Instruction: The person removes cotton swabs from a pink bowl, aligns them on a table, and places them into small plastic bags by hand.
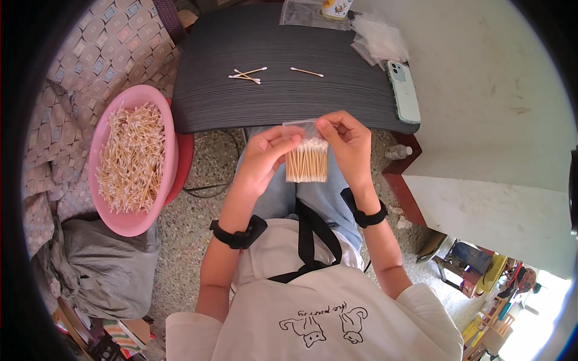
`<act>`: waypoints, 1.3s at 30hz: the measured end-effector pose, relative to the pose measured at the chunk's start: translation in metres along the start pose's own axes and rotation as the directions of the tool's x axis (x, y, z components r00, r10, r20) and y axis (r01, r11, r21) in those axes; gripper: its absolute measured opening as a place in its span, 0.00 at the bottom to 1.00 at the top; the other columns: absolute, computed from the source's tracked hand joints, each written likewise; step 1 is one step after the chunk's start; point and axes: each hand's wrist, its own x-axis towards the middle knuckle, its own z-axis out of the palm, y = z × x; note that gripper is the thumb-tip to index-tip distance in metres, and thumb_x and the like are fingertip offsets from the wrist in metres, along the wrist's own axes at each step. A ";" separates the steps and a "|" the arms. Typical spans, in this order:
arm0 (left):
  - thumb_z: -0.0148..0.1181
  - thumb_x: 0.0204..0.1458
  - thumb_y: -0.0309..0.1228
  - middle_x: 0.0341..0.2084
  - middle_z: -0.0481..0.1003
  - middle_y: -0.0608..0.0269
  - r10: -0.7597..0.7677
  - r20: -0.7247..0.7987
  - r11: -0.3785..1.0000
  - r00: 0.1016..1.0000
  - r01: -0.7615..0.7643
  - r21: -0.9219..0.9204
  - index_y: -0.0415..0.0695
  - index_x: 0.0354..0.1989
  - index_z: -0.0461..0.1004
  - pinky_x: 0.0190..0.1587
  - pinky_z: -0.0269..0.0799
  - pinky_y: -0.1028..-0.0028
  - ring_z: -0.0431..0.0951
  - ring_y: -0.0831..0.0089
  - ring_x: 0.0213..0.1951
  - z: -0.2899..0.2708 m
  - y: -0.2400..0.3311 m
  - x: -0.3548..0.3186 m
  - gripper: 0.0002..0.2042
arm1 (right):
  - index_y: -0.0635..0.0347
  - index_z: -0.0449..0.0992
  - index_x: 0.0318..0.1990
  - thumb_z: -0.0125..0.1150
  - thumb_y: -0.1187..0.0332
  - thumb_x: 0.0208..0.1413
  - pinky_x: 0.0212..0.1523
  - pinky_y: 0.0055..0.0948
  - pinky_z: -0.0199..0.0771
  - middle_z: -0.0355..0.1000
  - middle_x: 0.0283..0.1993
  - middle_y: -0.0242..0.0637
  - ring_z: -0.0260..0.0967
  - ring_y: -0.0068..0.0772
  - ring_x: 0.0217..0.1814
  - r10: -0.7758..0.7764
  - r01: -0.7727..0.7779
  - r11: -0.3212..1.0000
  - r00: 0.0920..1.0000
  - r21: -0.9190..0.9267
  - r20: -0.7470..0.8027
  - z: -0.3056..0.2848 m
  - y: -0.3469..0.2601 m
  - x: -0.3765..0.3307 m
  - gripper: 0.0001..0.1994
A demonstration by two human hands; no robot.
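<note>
Cotton swabs with wooden stems, packed upright in a small clear plastic bag (306, 157), hang between both hands just in front of the edge of the dark ribbed table (271, 54). Left hand (263, 157) has its fingers curled narrow, thumb and forefinger pinching the bag's top left corner. Right hand (350, 143) pinches the top right corner the same way, fingertips close together. Off to the person's left sits a pink plastic basin (133, 222) heaped with loose swabs. Four stray swabs (248, 74) and a pale green phone (404, 91) lie on the table
</note>
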 end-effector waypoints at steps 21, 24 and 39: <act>0.42 0.64 0.45 0.43 0.75 0.43 0.155 -0.041 0.977 0.987 -0.147 0.157 0.41 0.57 0.58 0.54 0.68 0.65 0.77 0.58 0.46 -0.018 -0.001 -0.011 0.22 | 0.66 0.69 0.51 0.56 0.66 0.61 0.39 0.24 0.77 0.74 0.41 0.37 0.73 0.25 0.37 0.347 -0.347 0.937 0.923 -0.033 0.163 -0.012 -0.009 0.072 0.15; 0.47 0.63 0.41 0.39 0.76 0.46 0.166 -0.037 0.974 0.985 -0.158 0.163 0.39 0.52 0.63 0.53 0.67 0.64 0.78 0.59 0.43 -0.031 -0.012 -0.013 0.18 | 0.67 0.66 0.52 0.52 0.67 0.62 0.35 0.24 0.79 0.74 0.40 0.38 0.74 0.29 0.35 0.374 -0.376 0.926 0.899 -0.036 0.228 -0.014 -0.009 0.126 0.15; 0.51 0.59 0.29 0.33 0.77 0.55 0.153 -0.112 0.969 0.982 -0.127 0.210 0.37 0.43 0.71 0.45 0.71 0.69 0.78 0.66 0.36 -0.036 -0.026 -0.019 0.09 | 0.75 0.68 0.48 0.57 0.68 0.59 0.35 0.24 0.78 0.72 0.41 0.44 0.74 0.32 0.36 0.319 -0.341 0.939 0.917 0.056 0.238 0.066 0.054 0.317 0.16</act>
